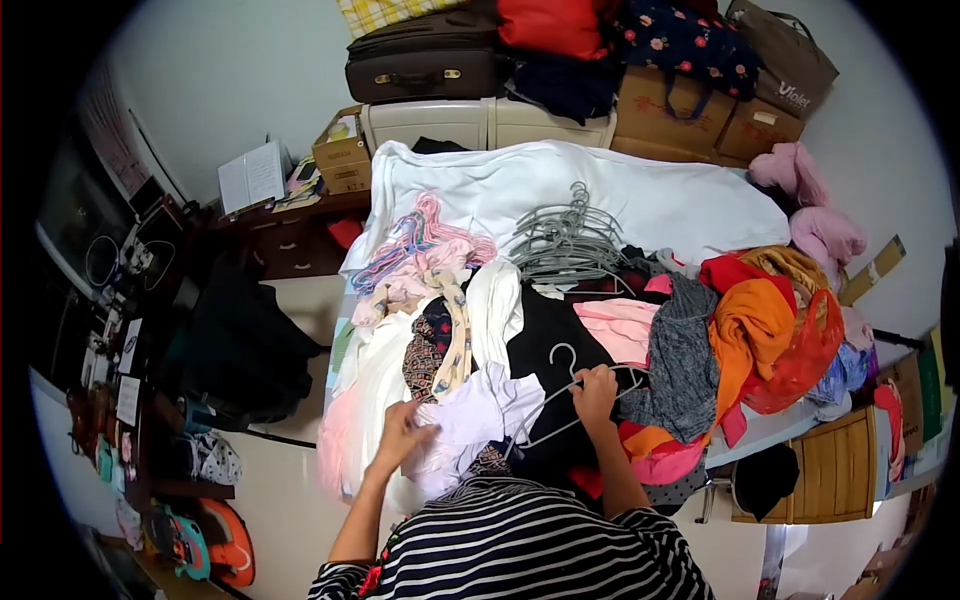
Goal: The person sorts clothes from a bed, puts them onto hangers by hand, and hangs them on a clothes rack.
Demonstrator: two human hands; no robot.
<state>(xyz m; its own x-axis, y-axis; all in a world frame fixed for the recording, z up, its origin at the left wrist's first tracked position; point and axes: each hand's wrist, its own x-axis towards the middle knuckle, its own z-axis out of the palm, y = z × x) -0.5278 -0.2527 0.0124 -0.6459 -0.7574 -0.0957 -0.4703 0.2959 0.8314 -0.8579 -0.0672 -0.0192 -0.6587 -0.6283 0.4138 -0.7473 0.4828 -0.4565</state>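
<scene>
Two hands work over a spread of clothes, wearing striped sleeves. The right hand (pixel 595 392) grips a grey hanger (pixel 552 436) near its neck, fingers closed on the wire, hook pointing away from the person. The hanger lies over a black garment (pixel 555 340), its near left end beside a pale lilac top (pixel 485 405). At that top's left edge is the left hand (pixel 403 437), fingers bent and touching the cloth; whether they pinch it cannot be told.

Beyond the top lie a white garment (pixel 498 315) and a patterned cloth (pixel 426 350). Farther back, more grey hangers (pixel 570 245) sit in a heap, with pink and blue hangers (pixel 420 240) to their left and a white sheet (pixel 620 190) behind. A grey garment (pixel 685 350) and an orange cloth (pixel 750 325) are heaped on the right. A suitcase (pixel 422 75) stands at the back.
</scene>
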